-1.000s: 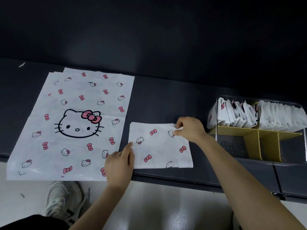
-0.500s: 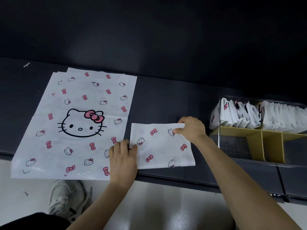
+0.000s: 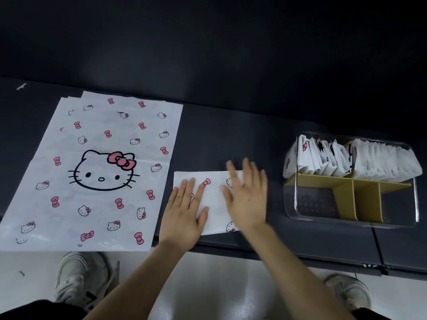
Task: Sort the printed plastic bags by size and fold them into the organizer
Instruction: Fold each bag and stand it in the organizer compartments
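My left hand (image 3: 184,213) lies flat on the left part of the small folded bag (image 3: 213,197). The fingers are straight and close together, the thumb points to the right, and the palm presses the plastic onto the table (image 3: 231,139). My right hand (image 3: 247,199) is over the right part of the same bag, fingers straight and spread. It is blurred, so I cannot tell if it touches the plastic. Neither hand grips anything.

The bag is white with small pink bows and cat faces, folded to a rectangle. It lies at the near edge of the dark table; its right end is hidden under my right hand.

Just beside it on the left, the large bag (image 3: 97,172) lies flat, showing a big cat face with a pink bow. Its near edge reaches past the table's edge. To the right, apart from my hands, stands the clear organizer (image 3: 312,204) with yellow dividers. Folded bags (image 3: 323,158) stand in its two far compartments. Below are my shoes (image 3: 78,278) on a pale floor.
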`<state>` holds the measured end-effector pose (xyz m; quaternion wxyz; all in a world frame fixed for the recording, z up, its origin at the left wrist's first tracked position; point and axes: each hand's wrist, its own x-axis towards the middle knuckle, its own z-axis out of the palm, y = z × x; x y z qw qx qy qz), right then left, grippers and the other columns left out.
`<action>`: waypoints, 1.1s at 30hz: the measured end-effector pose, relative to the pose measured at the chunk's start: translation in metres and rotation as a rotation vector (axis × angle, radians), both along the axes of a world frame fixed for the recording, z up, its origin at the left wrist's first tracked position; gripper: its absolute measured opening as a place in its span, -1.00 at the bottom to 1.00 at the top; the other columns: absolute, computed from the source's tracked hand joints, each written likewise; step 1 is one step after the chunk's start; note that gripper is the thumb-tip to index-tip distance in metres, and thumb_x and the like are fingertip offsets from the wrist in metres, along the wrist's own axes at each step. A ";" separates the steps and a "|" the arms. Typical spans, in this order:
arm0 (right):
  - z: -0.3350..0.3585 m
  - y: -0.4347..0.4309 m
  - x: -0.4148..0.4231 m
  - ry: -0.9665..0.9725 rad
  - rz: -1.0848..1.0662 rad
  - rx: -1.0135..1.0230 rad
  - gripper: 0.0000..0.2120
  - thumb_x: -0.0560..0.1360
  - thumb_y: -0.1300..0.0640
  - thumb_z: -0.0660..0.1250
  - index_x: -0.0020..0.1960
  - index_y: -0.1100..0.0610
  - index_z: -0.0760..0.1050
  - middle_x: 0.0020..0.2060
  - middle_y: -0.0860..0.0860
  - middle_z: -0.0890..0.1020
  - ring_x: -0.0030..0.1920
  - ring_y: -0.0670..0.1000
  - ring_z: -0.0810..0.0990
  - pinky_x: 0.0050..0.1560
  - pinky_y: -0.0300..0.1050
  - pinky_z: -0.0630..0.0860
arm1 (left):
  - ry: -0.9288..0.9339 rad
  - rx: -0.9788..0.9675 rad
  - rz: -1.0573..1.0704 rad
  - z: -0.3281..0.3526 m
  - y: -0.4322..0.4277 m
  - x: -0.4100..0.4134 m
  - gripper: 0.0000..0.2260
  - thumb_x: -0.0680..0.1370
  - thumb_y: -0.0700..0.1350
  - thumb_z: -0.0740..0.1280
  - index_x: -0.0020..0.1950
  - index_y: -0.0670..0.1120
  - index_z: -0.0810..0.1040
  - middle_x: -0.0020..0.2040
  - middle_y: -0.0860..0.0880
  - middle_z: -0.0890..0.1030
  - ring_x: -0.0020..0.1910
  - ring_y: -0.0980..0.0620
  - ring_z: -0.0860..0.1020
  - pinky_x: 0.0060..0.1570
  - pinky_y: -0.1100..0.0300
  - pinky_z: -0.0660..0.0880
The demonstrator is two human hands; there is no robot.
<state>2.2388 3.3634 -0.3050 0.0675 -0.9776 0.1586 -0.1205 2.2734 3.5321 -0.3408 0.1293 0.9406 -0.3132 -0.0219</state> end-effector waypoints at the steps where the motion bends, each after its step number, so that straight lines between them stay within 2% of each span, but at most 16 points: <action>1: -0.007 0.015 -0.012 0.038 0.077 0.058 -0.53 0.58 -0.08 0.08 0.45 0.04 0.28 0.36 0.25 0.41 0.38 0.23 0.34 0.40 0.17 0.08 | 0.006 0.002 -0.005 0.000 0.000 0.000 -0.49 0.61 0.10 0.01 0.51 -0.08 0.23 0.51 -0.13 0.20 0.50 -0.07 0.12 0.45 0.00 0.04; 3: -0.016 0.027 -0.034 0.154 0.160 0.186 -0.48 0.64 -0.16 -0.12 0.53 0.02 0.06 0.48 0.17 0.23 0.51 0.06 0.09 0.47 0.08 -0.08 | 0.012 0.018 -0.009 0.000 0.001 -0.001 -0.48 0.61 0.12 0.00 0.52 -0.07 0.20 0.52 -0.13 0.17 0.51 -0.06 0.10 0.45 0.00 0.03; 5: -0.018 0.014 -0.046 0.210 0.147 0.349 -0.40 0.59 -0.26 -0.29 0.54 0.01 -0.10 0.53 0.06 0.03 0.53 -0.09 -0.14 0.50 -0.08 -0.23 | 0.012 0.019 -0.005 0.000 0.001 -0.001 -0.47 0.60 0.13 0.01 0.53 -0.06 0.18 0.53 -0.13 0.15 0.52 -0.06 0.08 0.46 0.01 0.02; 8: -0.014 -0.006 -0.060 0.213 0.135 0.365 -0.35 0.53 -0.31 -0.42 0.51 -0.02 -0.20 0.52 -0.04 -0.11 0.52 -0.13 -0.22 0.49 -0.16 -0.30 | 0.028 0.026 -0.004 0.002 0.000 0.001 -0.45 0.59 0.16 0.02 0.53 -0.05 0.18 0.53 -0.16 0.15 0.52 -0.08 0.09 0.45 -0.01 0.04; 10: -0.009 -0.011 -0.059 0.236 0.092 0.397 -0.32 0.49 -0.33 -0.46 0.51 -0.02 -0.20 0.50 -0.05 -0.12 0.53 -0.08 -0.17 0.50 -0.15 -0.28 | 0.036 0.040 -0.013 0.003 0.001 0.000 -0.42 0.58 0.22 0.00 0.53 -0.03 0.19 0.53 -0.17 0.15 0.52 -0.10 0.10 0.45 -0.03 0.06; 12: -0.001 -0.018 -0.039 0.176 0.015 0.341 -0.31 0.57 -0.25 -0.30 0.53 0.14 0.04 0.51 0.09 0.10 0.52 0.08 0.10 0.52 0.01 -0.01 | 0.020 0.064 -0.024 0.002 0.001 0.002 -0.41 0.59 0.26 -0.05 0.54 -0.01 0.18 0.53 -0.18 0.15 0.52 -0.11 0.09 0.45 -0.02 0.05; 14: 0.007 -0.030 -0.009 0.120 0.008 0.224 -0.48 0.61 -0.05 0.06 0.46 0.23 0.27 0.40 0.18 0.37 0.38 0.21 0.37 0.38 0.13 0.31 | 0.005 0.095 -0.060 0.002 0.002 0.005 -0.40 0.59 0.29 -0.13 0.54 0.00 0.17 0.52 -0.19 0.16 0.51 -0.11 0.11 0.44 -0.01 0.03; 16: 0.020 -0.043 0.016 0.310 0.052 0.202 -0.45 0.54 0.04 0.28 0.48 0.15 0.24 0.34 0.11 0.41 0.32 0.16 0.37 0.31 0.03 0.34 | -0.023 0.124 -0.124 0.004 0.006 0.010 -0.39 0.59 0.29 -0.15 0.53 0.00 0.18 0.52 -0.19 0.18 0.50 -0.11 0.14 0.43 0.00 0.03; 19: 0.033 -0.055 0.030 0.554 0.012 0.282 -0.52 0.48 0.00 0.36 0.36 0.04 0.37 0.19 0.04 0.51 0.24 0.08 0.42 0.13 -0.10 0.38 | -0.020 0.126 -0.215 0.006 0.008 0.019 -0.39 0.60 0.30 -0.15 0.53 0.00 0.18 0.51 -0.19 0.20 0.50 -0.11 0.15 0.41 0.00 0.06; 21: 0.039 -0.055 0.021 0.582 0.013 0.231 -0.67 0.48 -0.03 0.35 0.20 0.05 0.48 0.08 0.01 0.58 0.19 0.05 0.44 0.02 -0.14 0.37 | -0.039 0.109 -0.301 0.005 0.009 0.027 -0.41 0.60 0.29 -0.12 0.53 0.00 0.18 0.51 -0.19 0.21 0.50 -0.10 0.15 0.42 -0.03 0.09; 23: 0.039 -0.051 0.005 0.593 0.027 0.181 -0.72 0.50 -0.03 0.31 0.13 0.09 0.54 0.07 0.01 0.55 0.19 0.05 0.41 0.05 -0.14 0.38 | -0.070 0.118 -0.400 0.008 0.010 0.036 -0.42 0.61 0.28 -0.11 0.51 0.00 0.23 0.49 -0.19 0.25 0.48 -0.11 0.19 0.41 -0.08 0.09; 25: 0.036 -0.046 -0.012 0.551 0.017 0.224 -0.75 0.51 0.02 0.29 0.09 0.15 0.55 0.08 0.04 0.51 0.15 0.08 0.43 0.07 -0.13 0.40 | -0.135 0.114 -0.462 0.013 0.010 0.042 -0.44 0.62 0.25 -0.09 0.45 -0.03 0.35 0.45 -0.19 0.32 0.44 -0.13 0.28 0.40 -0.11 0.10; 27: 0.037 -0.039 -0.030 0.491 -0.069 0.361 -0.87 0.51 0.11 0.28 -0.03 0.18 0.50 -0.06 0.05 0.52 -0.03 0.09 0.51 -0.06 -0.12 0.41 | -0.100 0.002 -0.468 0.023 0.012 0.033 -0.55 0.62 0.12 0.04 0.34 -0.08 0.49 0.35 -0.15 0.48 0.34 -0.11 0.42 0.40 -0.02 0.16; 29: 0.040 -0.029 -0.050 0.435 -0.246 0.631 -0.88 0.48 0.19 0.28 -0.21 0.16 0.40 -0.28 0.00 0.48 -0.26 0.02 0.47 -0.27 -0.14 0.37 | 0.081 -0.205 -0.386 0.032 0.018 0.010 -0.65 0.55 -0.07 0.14 0.30 0.00 0.50 0.20 -0.05 0.59 0.14 0.01 0.54 0.26 0.18 0.32; 31: 0.044 -0.017 -0.066 0.296 -0.500 1.073 -0.80 0.42 0.30 0.32 -0.31 0.16 0.35 -0.39 0.00 0.45 -0.38 -0.03 0.41 -0.41 -0.21 0.30 | 0.389 -0.352 -0.272 0.039 0.026 -0.016 -0.51 0.48 -0.19 0.14 0.35 0.20 0.35 0.18 0.08 0.57 0.00 0.19 0.54 0.08 0.34 0.43; 33: 0.046 -0.008 -0.078 0.159 -0.697 1.399 -0.85 0.38 0.42 0.29 -0.27 0.22 0.39 -0.38 0.09 0.48 -0.43 0.02 0.40 -0.50 -0.25 0.30 | 0.492 -0.370 -0.281 0.033 0.035 -0.037 -0.32 0.37 -0.28 0.15 0.39 0.26 0.29 0.30 0.12 0.48 0.22 0.21 0.44 0.14 0.51 0.35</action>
